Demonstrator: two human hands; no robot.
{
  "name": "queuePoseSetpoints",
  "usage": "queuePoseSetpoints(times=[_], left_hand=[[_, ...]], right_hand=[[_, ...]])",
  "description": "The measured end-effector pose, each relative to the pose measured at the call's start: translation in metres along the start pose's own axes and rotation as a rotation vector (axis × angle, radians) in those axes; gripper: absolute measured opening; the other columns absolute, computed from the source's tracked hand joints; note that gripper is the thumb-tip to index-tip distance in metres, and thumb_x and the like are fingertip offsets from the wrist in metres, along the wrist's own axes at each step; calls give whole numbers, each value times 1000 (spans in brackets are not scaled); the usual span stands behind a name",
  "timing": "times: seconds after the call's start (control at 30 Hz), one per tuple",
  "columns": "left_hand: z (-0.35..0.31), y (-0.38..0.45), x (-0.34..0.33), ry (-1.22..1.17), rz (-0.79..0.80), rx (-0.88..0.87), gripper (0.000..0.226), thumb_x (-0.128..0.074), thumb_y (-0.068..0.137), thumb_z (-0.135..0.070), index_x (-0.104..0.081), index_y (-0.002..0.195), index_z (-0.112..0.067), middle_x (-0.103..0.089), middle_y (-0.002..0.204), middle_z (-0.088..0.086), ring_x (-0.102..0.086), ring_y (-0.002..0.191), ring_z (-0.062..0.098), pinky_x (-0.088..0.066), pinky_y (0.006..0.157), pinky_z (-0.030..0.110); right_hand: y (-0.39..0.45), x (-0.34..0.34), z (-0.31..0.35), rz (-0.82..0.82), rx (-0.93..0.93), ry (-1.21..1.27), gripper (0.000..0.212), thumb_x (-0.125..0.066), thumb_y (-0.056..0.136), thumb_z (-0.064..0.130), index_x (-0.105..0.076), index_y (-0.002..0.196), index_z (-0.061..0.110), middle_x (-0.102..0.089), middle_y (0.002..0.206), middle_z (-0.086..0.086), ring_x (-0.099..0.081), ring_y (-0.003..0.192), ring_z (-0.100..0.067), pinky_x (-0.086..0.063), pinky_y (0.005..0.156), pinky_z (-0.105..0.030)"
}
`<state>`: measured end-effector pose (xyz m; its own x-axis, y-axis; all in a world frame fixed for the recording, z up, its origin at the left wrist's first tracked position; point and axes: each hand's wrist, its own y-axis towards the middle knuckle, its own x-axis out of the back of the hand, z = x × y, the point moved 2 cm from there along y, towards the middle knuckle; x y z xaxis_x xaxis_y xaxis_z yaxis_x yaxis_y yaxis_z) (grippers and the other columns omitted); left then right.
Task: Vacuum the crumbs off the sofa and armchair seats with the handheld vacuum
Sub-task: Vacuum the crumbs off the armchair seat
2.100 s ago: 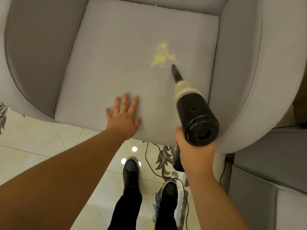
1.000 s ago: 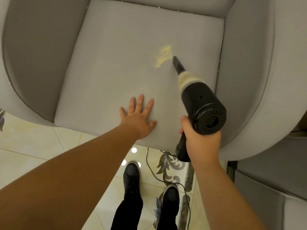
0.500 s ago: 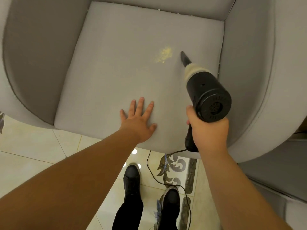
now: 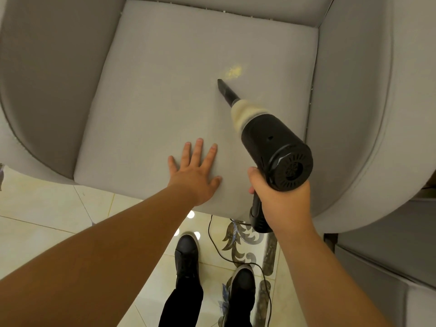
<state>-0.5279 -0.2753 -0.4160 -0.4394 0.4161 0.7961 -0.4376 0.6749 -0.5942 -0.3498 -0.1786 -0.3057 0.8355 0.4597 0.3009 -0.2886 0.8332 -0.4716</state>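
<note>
Fingers (image 4: 200, 149) of the left hand (image 4: 194, 174) lie straight and spread, pressing flat on the armchair seat (image 4: 165, 90) near its front edge. The right hand (image 4: 280, 199) is wrapped round the handle of the vacuum (image 4: 271, 142), nozzle (image 4: 226, 89) tip down on the fabric just beside a small yellow patch of crumbs (image 4: 233, 72). Risk here: the tip sits left and short of the patch, so a sweep could push crumbs towards the side seam. The cord (image 4: 212, 239) trails by the shoes and could snag.
</note>
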Motion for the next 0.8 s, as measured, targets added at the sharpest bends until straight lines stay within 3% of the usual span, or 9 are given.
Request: queuePoseSetpoints(times=[0.17,0.33,0.47,0.63,0.8], left_hand=[[5,13,18,-29,-12,46,75,-18,101,-70,27,155,-46,35,166,-4,29,154,27,2,121,69],[13,27,34,-45,46,107,74,-23,101,-68,24,156,-50,32,167,-8,25,156,25,-4,121,69],[15,24,33,-27,53,92,75,-21,101,-70,25,155,-49,32,167,-7,25,155,25,-5,121,68],[11,26,30,-10,54,93,77,-20,101,-70,30,154,-45,36,165,-4,29,154,28,-4,120,70],[11,24,25,-9,42,106,76,-19,101,-69,30,154,-46,36,165,-5,29,154,27,-2,120,70]], right_hand=[[17,3,11,-43,39,-19,27,-84,84,31,-74,104,16,-76,83,-3,-74,80,-18,-58,68,-23],[44,3,31,-98,29,80,28,-82,86,28,-75,109,14,-78,88,-7,-74,80,-13,-51,59,-8],[34,-3,31,-8,45,24,18,-82,85,27,-75,98,17,-77,80,-7,-74,74,-16,-52,59,-11],[26,0,26,9,70,-39,24,-83,83,30,-72,102,21,-76,84,-6,-75,81,-22,-59,70,-28],[52,-2,43,-95,16,86,13,-82,87,26,-73,95,21,-75,79,0,-72,74,-11,-53,63,-17]])
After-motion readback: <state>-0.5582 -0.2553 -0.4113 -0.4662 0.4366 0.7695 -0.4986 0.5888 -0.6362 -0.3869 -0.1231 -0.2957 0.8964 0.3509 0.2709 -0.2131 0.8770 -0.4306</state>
